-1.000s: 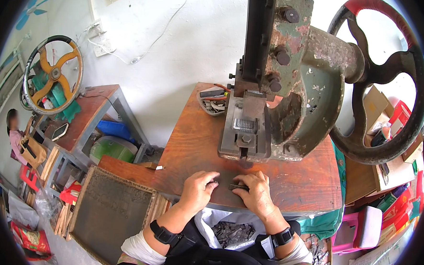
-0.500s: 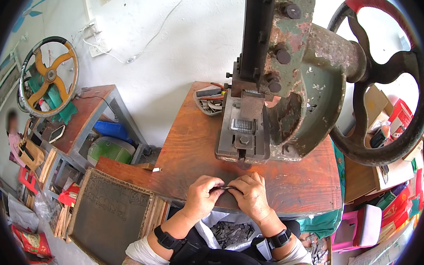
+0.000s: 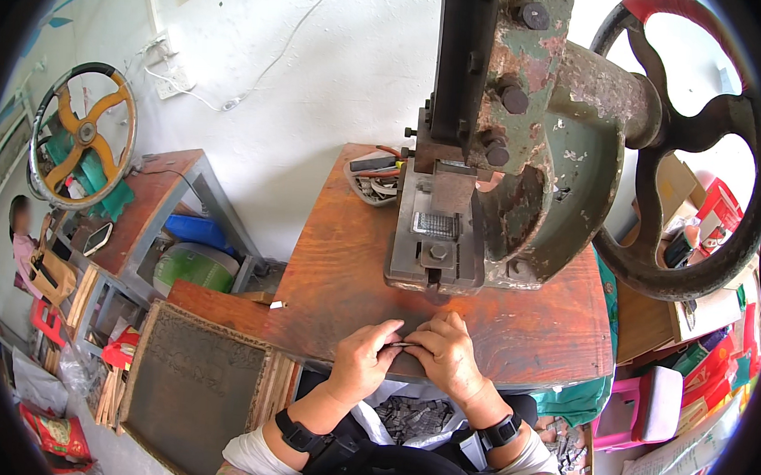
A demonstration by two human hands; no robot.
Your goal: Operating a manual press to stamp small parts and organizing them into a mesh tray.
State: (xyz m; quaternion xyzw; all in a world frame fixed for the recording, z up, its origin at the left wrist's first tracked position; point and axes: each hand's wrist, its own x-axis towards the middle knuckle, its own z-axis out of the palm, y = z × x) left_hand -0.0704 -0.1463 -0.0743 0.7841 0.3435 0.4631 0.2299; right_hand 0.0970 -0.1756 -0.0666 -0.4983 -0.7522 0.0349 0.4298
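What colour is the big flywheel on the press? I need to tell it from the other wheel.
Dark, near black, with a red patch at the top of the flywheel; the head view shows it.

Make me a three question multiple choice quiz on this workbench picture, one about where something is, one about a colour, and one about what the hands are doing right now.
1. Where is the small tray of tools?
A. On the table's far left corner, beside the press
B. On the floor
C. In the person's lap

2. What colour are the spokes of the wheel on the left?
A. Blue
B. Orange-yellow
C. White

3. What are the hands doing?
A. Both turning the big flywheel
B. Resting apart, palms flat
C. Together at the table's near edge, pinching a thin metal strip

Answers: 1 A, the tray sits on the wooden table left of the press. 2 B, the spokes show orange-yellow inside a dark rim. 3 C, the left hand and right hand meet on the thin metal strip; the flywheel is untouched.
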